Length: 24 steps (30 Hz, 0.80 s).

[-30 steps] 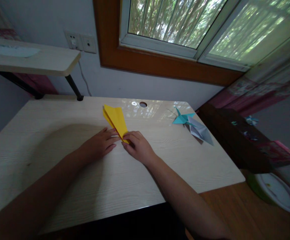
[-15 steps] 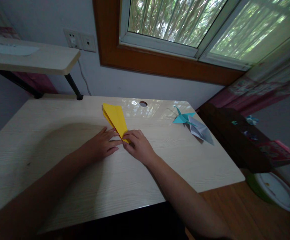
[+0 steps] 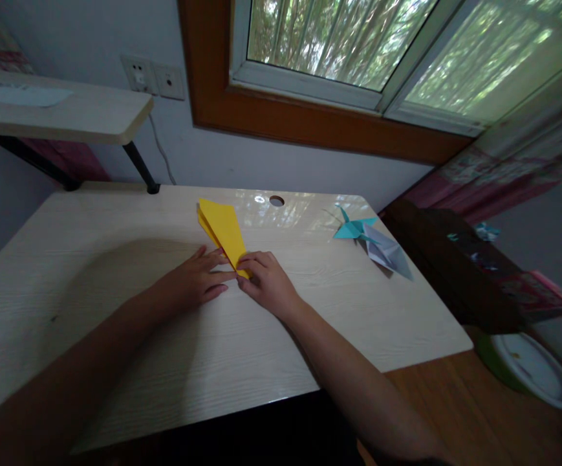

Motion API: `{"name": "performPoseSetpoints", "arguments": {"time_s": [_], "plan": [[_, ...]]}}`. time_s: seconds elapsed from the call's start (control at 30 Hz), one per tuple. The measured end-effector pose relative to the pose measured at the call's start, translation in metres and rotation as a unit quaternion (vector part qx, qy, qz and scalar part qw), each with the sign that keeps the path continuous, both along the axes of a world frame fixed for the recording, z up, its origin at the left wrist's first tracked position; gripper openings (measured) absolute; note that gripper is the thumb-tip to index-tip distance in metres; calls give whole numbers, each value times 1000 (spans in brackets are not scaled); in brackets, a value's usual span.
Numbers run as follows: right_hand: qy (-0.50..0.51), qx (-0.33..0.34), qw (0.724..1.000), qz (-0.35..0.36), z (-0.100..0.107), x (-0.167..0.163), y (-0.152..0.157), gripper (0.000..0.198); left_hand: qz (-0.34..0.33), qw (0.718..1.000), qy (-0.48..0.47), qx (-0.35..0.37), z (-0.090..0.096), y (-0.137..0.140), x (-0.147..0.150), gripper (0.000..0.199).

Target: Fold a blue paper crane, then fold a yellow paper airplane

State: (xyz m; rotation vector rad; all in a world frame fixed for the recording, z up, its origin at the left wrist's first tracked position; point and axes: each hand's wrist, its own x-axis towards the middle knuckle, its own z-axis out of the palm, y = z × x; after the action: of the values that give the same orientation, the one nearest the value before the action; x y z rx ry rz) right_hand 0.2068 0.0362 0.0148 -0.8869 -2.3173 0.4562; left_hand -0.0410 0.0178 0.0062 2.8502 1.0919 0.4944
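A folded sheet of yellow paper [image 3: 225, 226] lies on the pale wood-grain table [image 3: 130, 362], wide at its far end and narrowing towards me. On its near tip is my right hand [image 3: 267, 279], fingers bent and closed on the paper's edge. My left hand [image 3: 200, 279] rests palm down on the left of the paper with its fingers spread, the fingertips touching the paper's left edge. Part of the near tip is hidden under the right fingers.
At the right of the table sit a teal folded-paper crane [image 3: 353, 228] and a grey-white folded-paper piece [image 3: 388, 251]. A raised shelf [image 3: 86, 120] on black legs stands at the back left. A round cable hole [image 3: 277, 201] is near the back edge, below the window.
Both hands stay in place on the yellow paper, with hardly any visible movement. The whole view has shifted very slightly.
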Motion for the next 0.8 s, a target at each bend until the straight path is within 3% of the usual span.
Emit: {"name": "performPoseSetpoints", "arguments": {"time_s": [0.33,0.67,0.8], "plan": [[43,-15,999,-1,2,7,1,22,8,1000,9,11,0,-1,-1,37],[48,-108,989,-86,4,13,1,12,-1,1000,-6,18,8,-5,6,30],[52,-109,987,-109,2,11,1,6,-12,1000,-10,7,7,-7,12,34]]}}
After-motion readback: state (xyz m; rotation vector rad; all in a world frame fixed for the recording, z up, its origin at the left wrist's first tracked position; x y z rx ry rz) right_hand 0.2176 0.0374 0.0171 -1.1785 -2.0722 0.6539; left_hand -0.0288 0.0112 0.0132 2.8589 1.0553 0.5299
